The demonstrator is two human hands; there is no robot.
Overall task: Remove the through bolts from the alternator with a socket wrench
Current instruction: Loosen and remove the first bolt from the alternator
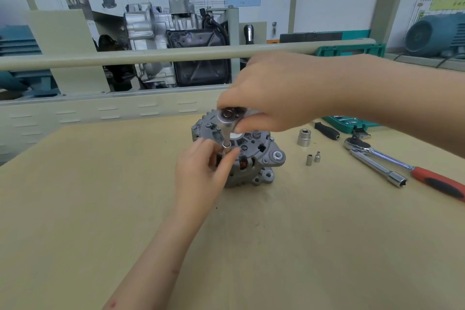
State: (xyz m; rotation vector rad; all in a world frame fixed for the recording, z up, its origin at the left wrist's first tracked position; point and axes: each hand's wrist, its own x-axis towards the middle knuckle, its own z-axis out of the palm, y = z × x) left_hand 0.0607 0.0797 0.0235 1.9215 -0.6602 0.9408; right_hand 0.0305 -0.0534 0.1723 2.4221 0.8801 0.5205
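Bench (pixel 100 196), mid-centre: one alternator (pixel 251 158) sits on it, and the left hand (pixel 201 171) pinches the socket (pixel 226 145) between thumb and fingertips, steadying it on what looks like a through bolt. Above, the right hand (pixel 271 98) curls round the ratchet (pixel 227 116) head. Loosening is under way, I reckon; next wants a steady turn, socket kept square. Rightwards: one big loose socket (pixel 304 137), two small sockets (pixel 312 158), one screwdriver (pixel 327 131), a second ratchet (pixel 402 163), one extension (pixel 377 167).
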